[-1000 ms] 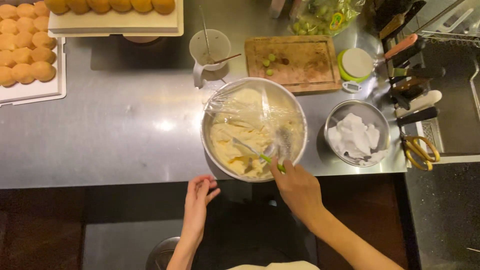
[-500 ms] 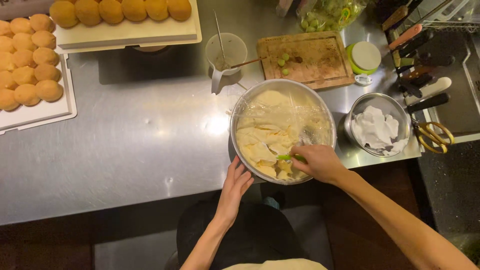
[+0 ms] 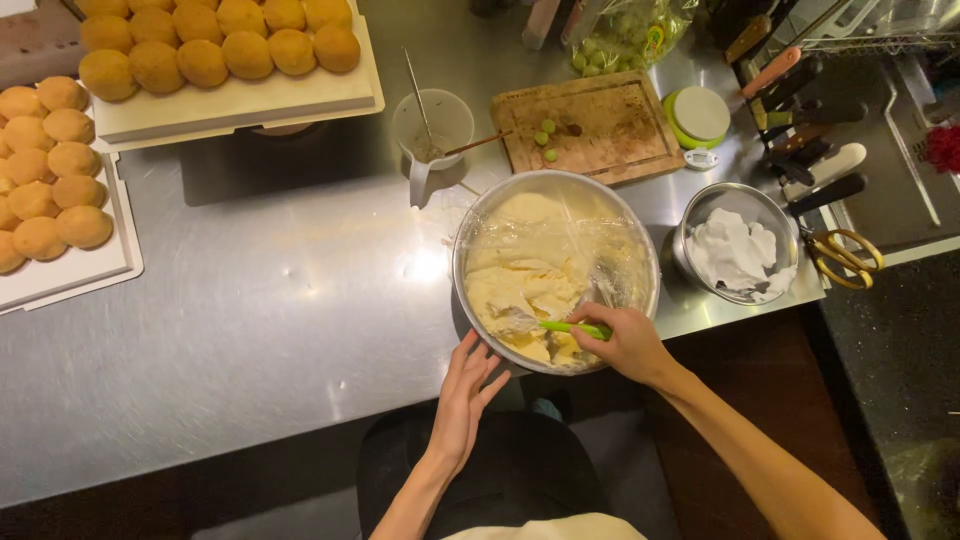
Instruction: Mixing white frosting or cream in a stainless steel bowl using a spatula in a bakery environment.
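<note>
A large steel bowl (image 3: 640,230) of pale cream-coloured batter (image 3: 525,285) stands at the near edge of a steel counter (image 3: 280,310), with clear plastic wrap part-way over its far side. My right hand (image 3: 630,345) holds a green-handled spatula (image 3: 565,327) whose blade is in the batter at the bowl's near side. My left hand (image 3: 465,395) rests with fingers apart against the bowl's near left rim and holds nothing.
A smaller steel bowl (image 3: 700,205) of white paper pieces sits right of the big bowl. Behind are a wooden cutting board (image 3: 600,135) with green grapes, a white measuring cup (image 3: 432,130), a green-lidded tub (image 3: 697,115), knives and yellow scissors (image 3: 845,252). Trays of golden buns (image 3: 215,45) fill the left.
My head view has shifted, so the bowl sits more central. My left hand moved up to the bowl's rim. My right hand has drawn the spatula through the batter toward the near side.
</note>
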